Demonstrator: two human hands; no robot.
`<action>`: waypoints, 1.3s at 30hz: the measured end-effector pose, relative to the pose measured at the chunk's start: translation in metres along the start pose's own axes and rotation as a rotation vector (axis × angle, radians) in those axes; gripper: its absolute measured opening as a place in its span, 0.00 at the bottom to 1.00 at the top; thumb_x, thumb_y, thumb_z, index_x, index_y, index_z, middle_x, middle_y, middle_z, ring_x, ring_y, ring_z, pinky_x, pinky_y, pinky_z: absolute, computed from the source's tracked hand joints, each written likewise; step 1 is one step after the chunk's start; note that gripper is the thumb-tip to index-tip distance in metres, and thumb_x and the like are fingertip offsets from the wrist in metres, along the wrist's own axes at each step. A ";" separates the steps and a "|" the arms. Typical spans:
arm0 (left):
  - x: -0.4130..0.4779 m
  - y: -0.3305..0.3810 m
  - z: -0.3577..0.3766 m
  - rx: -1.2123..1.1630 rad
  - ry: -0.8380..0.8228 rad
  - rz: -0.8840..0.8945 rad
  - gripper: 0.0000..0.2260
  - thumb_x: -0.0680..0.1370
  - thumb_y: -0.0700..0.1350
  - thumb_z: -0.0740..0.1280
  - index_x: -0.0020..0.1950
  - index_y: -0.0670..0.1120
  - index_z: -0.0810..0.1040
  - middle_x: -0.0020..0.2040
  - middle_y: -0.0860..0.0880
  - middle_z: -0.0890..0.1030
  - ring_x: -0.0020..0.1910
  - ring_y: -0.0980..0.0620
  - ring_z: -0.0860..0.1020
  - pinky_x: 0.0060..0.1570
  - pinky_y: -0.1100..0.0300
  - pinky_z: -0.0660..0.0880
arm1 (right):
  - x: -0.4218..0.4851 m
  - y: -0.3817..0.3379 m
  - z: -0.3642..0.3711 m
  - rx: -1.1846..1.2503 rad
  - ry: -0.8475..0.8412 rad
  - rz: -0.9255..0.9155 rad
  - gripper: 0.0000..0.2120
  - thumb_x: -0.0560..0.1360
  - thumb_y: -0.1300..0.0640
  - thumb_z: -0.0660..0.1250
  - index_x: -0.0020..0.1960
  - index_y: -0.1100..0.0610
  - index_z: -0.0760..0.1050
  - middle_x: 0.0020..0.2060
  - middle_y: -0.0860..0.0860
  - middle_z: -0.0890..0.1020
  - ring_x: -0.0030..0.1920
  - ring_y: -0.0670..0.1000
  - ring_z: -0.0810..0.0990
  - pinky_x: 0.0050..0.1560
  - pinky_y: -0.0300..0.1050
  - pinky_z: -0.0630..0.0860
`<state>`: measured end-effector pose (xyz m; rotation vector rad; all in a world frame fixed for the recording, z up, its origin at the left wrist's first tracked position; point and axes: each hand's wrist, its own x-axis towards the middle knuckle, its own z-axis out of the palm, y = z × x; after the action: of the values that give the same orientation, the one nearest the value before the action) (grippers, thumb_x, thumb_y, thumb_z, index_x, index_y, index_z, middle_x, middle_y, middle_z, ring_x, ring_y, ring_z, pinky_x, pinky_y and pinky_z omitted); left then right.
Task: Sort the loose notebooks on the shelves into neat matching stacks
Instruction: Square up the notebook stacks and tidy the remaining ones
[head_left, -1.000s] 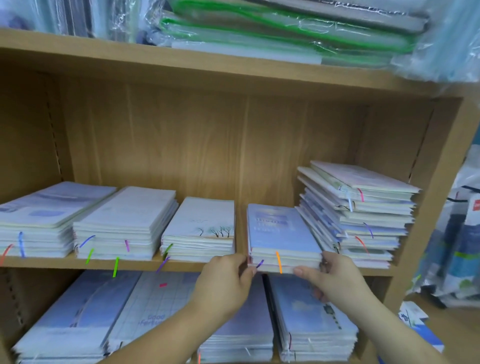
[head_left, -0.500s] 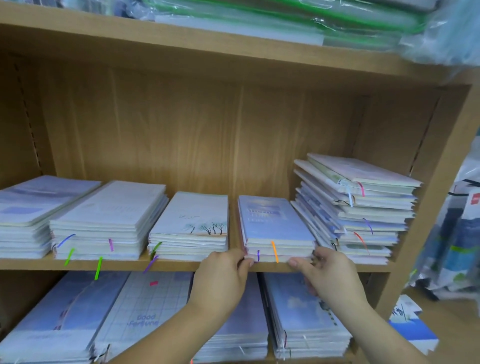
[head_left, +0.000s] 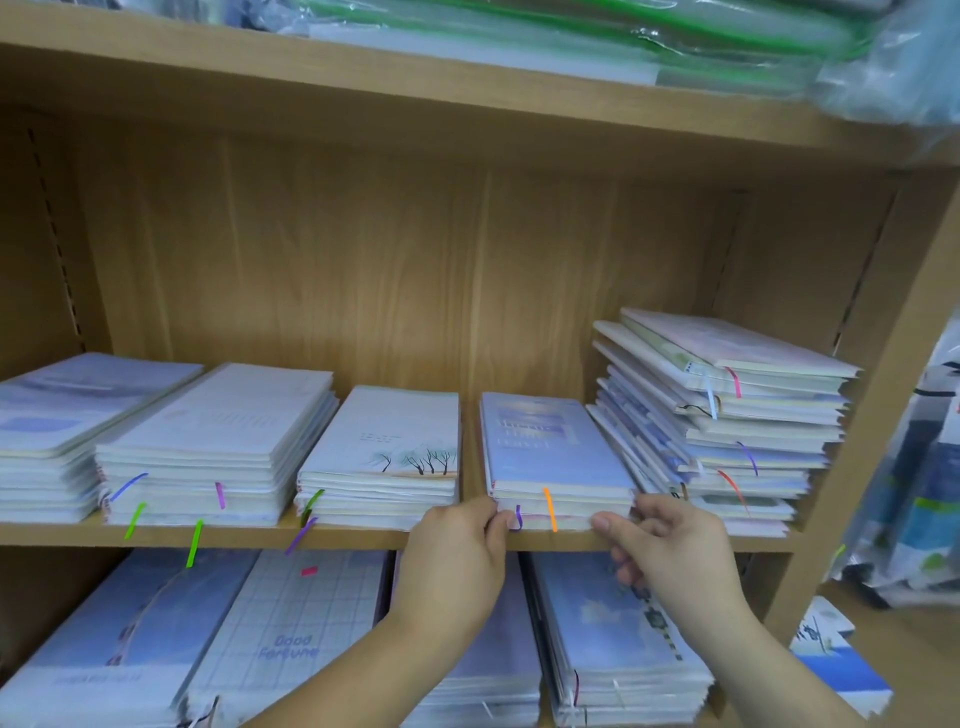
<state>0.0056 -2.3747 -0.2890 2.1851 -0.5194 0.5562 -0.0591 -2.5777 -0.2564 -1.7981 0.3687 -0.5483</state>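
The left hand (head_left: 457, 561) and right hand (head_left: 670, 556) pinch the front corners of the blue stack (head_left: 550, 452); the stacks (head_left: 213, 441) left of the grip look sorted, while the pile (head_left: 727, 410) right of it looks jumbled.

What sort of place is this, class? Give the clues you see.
Probably a stationery shop or its stockroom. A wooden shelf unit holds many copies of the same notebooks, such as the blue notebook stack and the tree-cover stack; plastic-wrapped packs lie on the shelf above.
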 end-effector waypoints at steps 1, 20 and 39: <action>0.000 0.000 -0.001 0.025 -0.009 0.012 0.18 0.82 0.52 0.64 0.34 0.51 0.68 0.27 0.51 0.69 0.29 0.47 0.68 0.30 0.52 0.68 | -0.001 -0.001 0.000 0.000 -0.003 -0.004 0.18 0.71 0.59 0.79 0.56 0.55 0.74 0.32 0.64 0.82 0.27 0.55 0.75 0.28 0.45 0.69; 0.009 0.008 -0.005 -0.124 0.049 -0.025 0.18 0.83 0.52 0.63 0.35 0.47 0.77 0.24 0.49 0.75 0.28 0.49 0.77 0.37 0.49 0.76 | 0.011 -0.004 -0.010 -0.397 -0.128 -0.175 0.23 0.80 0.41 0.64 0.40 0.61 0.72 0.26 0.56 0.81 0.25 0.57 0.80 0.32 0.58 0.80; -0.012 -0.010 0.002 -0.142 -0.011 0.029 0.11 0.82 0.51 0.65 0.40 0.51 0.77 0.23 0.53 0.70 0.25 0.50 0.68 0.28 0.58 0.70 | 0.008 0.016 -0.010 -0.352 -0.070 -0.085 0.10 0.72 0.51 0.78 0.49 0.55 0.83 0.29 0.57 0.82 0.25 0.54 0.78 0.30 0.49 0.79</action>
<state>0.0016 -2.3682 -0.3028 2.0500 -0.5800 0.5073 -0.0573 -2.5946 -0.2680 -2.1740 0.3581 -0.5001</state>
